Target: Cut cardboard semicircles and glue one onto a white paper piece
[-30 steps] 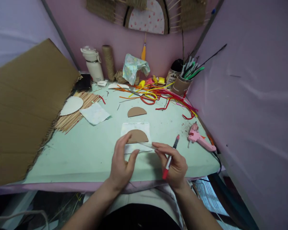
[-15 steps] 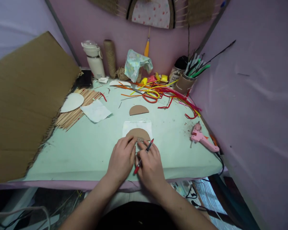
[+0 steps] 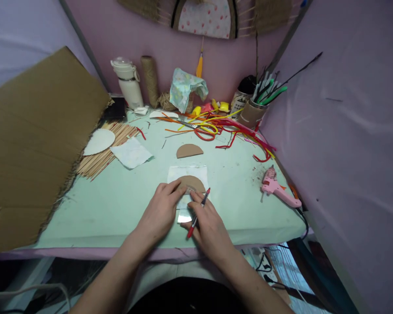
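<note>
A brown cardboard half-circle lies on a white fabric piece on the pale green table. My left hand rests beside it, fingertips pressing on the half-circle's left edge. My right hand is closed around a red pen, its tip at the lower edge of the half-circle. A shiny clear strip, perhaps a ruler, shows between my hands.
A second brown half-circle lies farther back. A pink glue gun sits at the right edge. Bamboo sticks, a white half-disc, coloured strips, a pen cup, a flask and a big cardboard sheet surround the table.
My right hand brought the pen in from the right to the half-circle. My left hand lowered onto its left edge. In the last half second both hands barely shifted.
</note>
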`<state>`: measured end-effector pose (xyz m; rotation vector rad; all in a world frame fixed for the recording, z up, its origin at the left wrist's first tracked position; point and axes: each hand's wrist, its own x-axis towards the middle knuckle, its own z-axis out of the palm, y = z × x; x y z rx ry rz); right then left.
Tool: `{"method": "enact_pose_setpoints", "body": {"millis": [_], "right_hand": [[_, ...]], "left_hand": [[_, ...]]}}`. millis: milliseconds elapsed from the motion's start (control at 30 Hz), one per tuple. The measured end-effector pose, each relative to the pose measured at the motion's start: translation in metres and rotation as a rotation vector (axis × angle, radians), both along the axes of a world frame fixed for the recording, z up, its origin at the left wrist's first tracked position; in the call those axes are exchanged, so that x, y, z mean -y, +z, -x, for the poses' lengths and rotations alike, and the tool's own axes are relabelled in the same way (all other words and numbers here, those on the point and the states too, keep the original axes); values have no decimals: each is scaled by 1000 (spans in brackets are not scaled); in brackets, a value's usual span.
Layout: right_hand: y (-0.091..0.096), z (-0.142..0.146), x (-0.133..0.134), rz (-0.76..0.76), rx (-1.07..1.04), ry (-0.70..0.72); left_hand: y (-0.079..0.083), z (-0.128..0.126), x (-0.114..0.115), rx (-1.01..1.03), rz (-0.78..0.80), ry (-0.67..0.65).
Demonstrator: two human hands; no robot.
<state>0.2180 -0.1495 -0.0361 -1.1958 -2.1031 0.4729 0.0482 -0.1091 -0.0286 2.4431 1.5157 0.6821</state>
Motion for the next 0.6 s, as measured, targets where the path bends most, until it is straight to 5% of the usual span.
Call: {"method": "enact_pose_setpoints", "body": {"millis": [600], "right_hand": [[-5, 7, -1, 4, 4, -97]], "left_hand": [[1, -12, -5, -41, 10, 77]]}}
